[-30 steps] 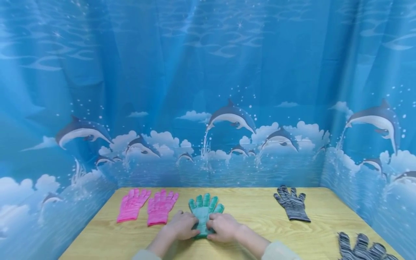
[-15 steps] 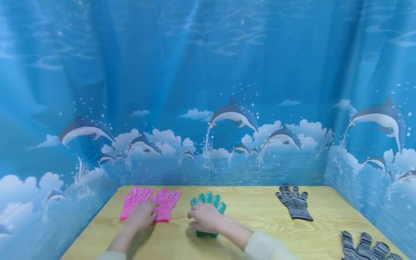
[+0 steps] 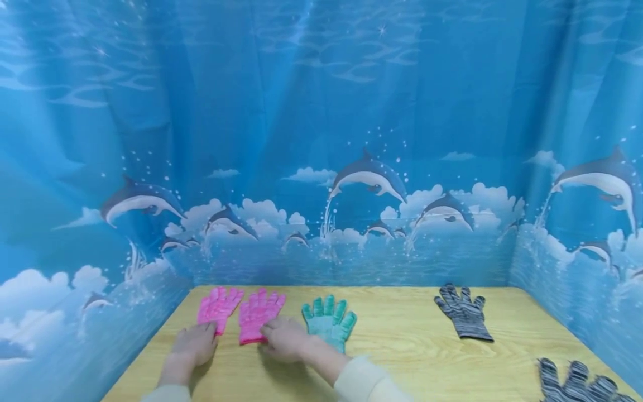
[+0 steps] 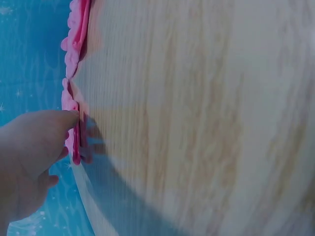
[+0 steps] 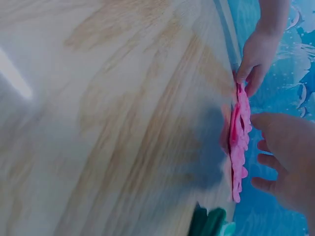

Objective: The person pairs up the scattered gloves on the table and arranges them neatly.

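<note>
Two pink knit gloves lie at the far left of the table, fingers pointing away. My left hand (image 3: pixel 195 341) is at the cuff of the left pink glove (image 3: pixel 220 309). In the left wrist view its thumb and fingers pinch the edge of that glove (image 4: pixel 70 101). My right hand (image 3: pixel 285 337) is beside the lower right corner of the other pink glove (image 3: pixel 258 315). In the right wrist view, its fingers (image 5: pixel 268 160) are spread near the pink fabric, with no grip visible. A green glove (image 3: pixel 329 321) lies flat behind my right forearm, its cuff partly hidden.
A black-and-grey glove (image 3: pixel 464 315) lies at the far right of the wooden table (image 3: pixel 397 346). Another grey-striped glove (image 3: pixel 577 385) is cut off at the lower right. A blue dolphin-print curtain (image 3: pixel 321 139) surrounds the table's back and sides.
Both hands have left the green glove. The left moved left first, to the left pink glove's cuff; the right then followed to the other pink glove. The head view has shifted slightly.
</note>
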A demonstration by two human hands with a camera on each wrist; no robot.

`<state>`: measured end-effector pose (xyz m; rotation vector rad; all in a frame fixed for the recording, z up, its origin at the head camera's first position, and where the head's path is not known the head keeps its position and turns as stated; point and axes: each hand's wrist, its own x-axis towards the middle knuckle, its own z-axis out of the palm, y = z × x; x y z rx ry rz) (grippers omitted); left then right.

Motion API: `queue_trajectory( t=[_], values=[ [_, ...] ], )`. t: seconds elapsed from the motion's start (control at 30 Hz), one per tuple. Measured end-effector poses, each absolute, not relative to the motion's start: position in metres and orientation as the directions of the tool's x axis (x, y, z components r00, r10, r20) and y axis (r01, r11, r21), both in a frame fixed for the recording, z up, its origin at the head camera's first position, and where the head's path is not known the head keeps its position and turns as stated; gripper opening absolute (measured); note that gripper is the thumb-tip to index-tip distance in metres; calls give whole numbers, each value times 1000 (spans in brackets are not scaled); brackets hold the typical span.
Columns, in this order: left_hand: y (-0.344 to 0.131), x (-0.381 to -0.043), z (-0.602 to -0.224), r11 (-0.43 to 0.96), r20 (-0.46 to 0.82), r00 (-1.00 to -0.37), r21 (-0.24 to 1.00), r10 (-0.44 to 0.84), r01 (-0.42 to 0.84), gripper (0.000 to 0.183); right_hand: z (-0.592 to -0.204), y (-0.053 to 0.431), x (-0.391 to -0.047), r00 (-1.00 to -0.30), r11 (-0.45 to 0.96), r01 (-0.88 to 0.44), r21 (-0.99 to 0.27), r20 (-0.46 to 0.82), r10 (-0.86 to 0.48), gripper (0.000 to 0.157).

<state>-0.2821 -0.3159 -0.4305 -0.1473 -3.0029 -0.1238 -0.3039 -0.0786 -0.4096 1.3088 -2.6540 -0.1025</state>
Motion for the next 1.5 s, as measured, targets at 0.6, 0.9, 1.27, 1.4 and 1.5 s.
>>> queue_trajectory(
  t=[0.6,0.9,1.27,1.4,1.5],
  values=[
    [-306,-288,-429,982,215,-967,99,137,161,22,-430,-95,-300,-603,612,-732,298,132,-786,16],
    [-304,-280,-428,966,228,-963,176,147,189,25,-431,-88,-296,-512,536,-771,345,164,-843,6],
    [-294,-285,-427,947,271,-952,242,142,211,24,-411,-61,-311,-658,620,-753,-221,284,-697,12],
    [-287,-286,-424,942,312,-937,237,159,238,23,-396,-47,-321,-744,637,-668,-384,328,-583,5],
    [-280,-287,-420,936,332,-927,237,174,260,22,-385,-36,-330,-792,607,-606,-515,316,-522,9]
  ],
)
